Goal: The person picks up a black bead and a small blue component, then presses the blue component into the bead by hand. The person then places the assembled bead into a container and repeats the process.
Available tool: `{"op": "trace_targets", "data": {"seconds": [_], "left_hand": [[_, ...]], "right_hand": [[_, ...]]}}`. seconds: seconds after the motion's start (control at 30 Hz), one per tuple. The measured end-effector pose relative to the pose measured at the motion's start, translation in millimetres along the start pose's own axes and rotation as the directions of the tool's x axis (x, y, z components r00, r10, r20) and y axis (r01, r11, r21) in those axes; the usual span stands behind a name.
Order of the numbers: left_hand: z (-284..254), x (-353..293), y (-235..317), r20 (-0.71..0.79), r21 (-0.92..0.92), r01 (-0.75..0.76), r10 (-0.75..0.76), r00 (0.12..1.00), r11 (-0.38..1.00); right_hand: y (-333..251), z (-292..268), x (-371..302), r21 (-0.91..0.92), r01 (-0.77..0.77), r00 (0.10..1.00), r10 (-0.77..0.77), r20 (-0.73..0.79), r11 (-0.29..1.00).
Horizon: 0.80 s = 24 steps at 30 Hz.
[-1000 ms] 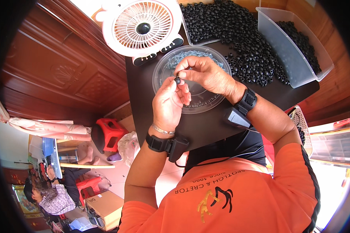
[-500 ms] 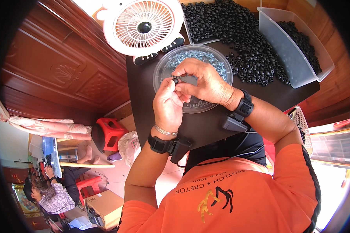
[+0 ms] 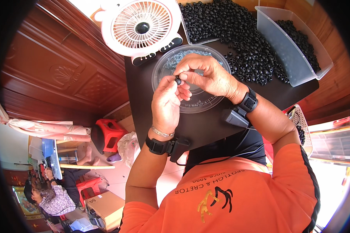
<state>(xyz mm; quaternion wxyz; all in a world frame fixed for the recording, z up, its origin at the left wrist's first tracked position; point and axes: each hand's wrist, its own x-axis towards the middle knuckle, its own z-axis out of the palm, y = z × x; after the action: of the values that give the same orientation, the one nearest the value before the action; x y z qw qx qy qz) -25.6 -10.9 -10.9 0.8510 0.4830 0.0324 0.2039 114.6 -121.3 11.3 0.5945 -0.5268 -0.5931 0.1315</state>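
Observation:
Both hands meet above a round clear plastic dish (image 3: 165, 64) that holds small silvery-blue parts. My left hand (image 3: 168, 101) and my right hand (image 3: 206, 75) pinch the same small black ring-shaped piece (image 3: 178, 80) between their fingertips. Each wrist wears a black band with a small device. A heap of similar black ring pieces (image 3: 237, 31) lies on the dark tabletop (image 3: 206, 124) just beyond the dish.
A white table fan (image 3: 142, 25) stands at the table's far left. A clear bin (image 3: 287, 50) with more black pieces sits at the right. Below left are a red stool (image 3: 109, 134), a cardboard box (image 3: 101, 207) and a seated person (image 3: 54, 198). A basket (image 3: 299, 124) is at the right.
Both hands have drifted slightly toward me and left over the dish, still working the same small black piece between the fingertips.

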Motion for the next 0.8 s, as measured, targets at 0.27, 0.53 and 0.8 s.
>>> {"op": "trace_targets", "data": {"seconds": [0.27, 0.53, 0.8], "left_hand": [[2, 0, -3, -0.009, 0.03, 0.005, -0.004, 1.0, 1.0], [6, 1, -2, -0.044, -0.108, 0.018, -0.022, 0.999, 0.994], [4, 0, -1, 0.021, -0.117, 0.006, -0.003, 1.0, 0.993]], "right_hand": [[-7, 2, -1, 0.126, -0.206, 0.978, 0.206, 0.012, 0.97], [-5, 11, -1, -0.4, 0.117, 0.986, -0.155, -0.065, 0.909], [-8, 10, 0, -0.528, 0.184, 0.965, -0.256, -0.064, 0.829]]}}
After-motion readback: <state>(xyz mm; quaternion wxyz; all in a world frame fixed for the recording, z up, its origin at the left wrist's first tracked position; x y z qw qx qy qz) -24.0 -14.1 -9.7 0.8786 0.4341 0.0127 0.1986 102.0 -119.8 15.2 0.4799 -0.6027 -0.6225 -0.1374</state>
